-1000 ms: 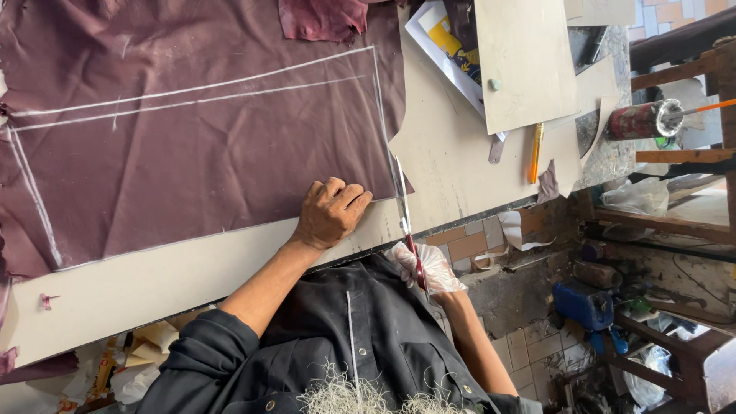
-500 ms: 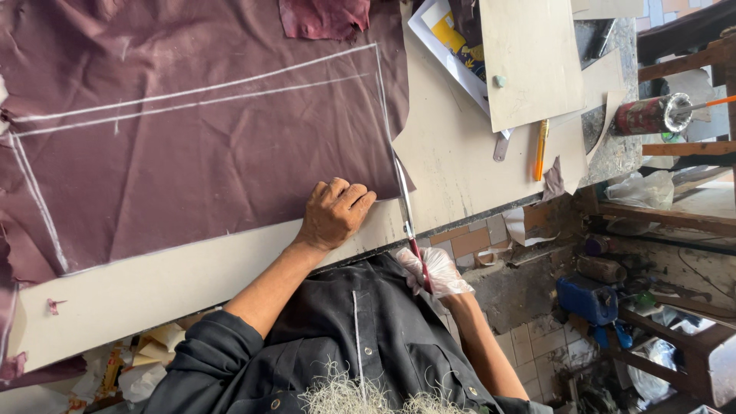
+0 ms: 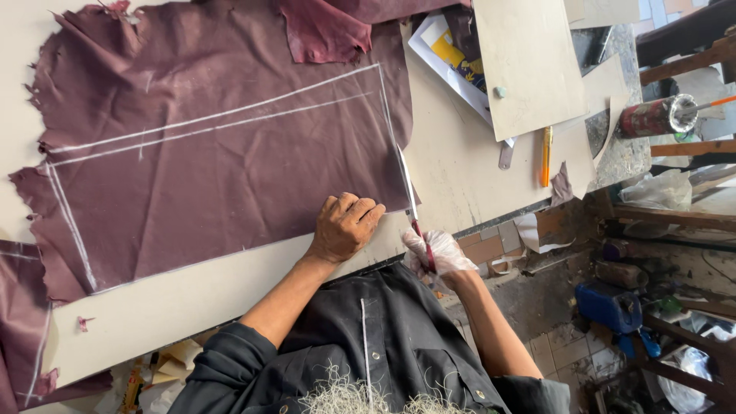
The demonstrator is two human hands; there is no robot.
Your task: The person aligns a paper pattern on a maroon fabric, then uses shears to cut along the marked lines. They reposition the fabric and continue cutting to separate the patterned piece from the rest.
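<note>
While the maroon leather hide (image 3: 222, 146) lies spread flat on the pale worktable (image 3: 452, 169), a cut is being run along the chalked line (image 3: 387, 115) at its right-hand edge; the scissors (image 3: 410, 201) are gripped in the right hand (image 3: 433, 257), which is wrapped in a whitish cloth or glove and closed round the red handles, the blades pointing up the line from the table's near edge. The left hand (image 3: 345, 226) is curled, knuckles down, pressing the hide's lower margin just beside the blades; nothing is held in it. Judged from the lie of things, only a short stretch of this line near the table edge seems to have been cut; the upper part of it and the long doubled chalk lines across the hide appear untouched, so most of the outline is left. How far the blades are parted cannot be told, since they are seen nearly edge-on; the exact end of the cut is masked by them; the hide's left portion is cut off by the frame; another maroon piece (image 3: 322, 31) overlaps the top edge.
</note>
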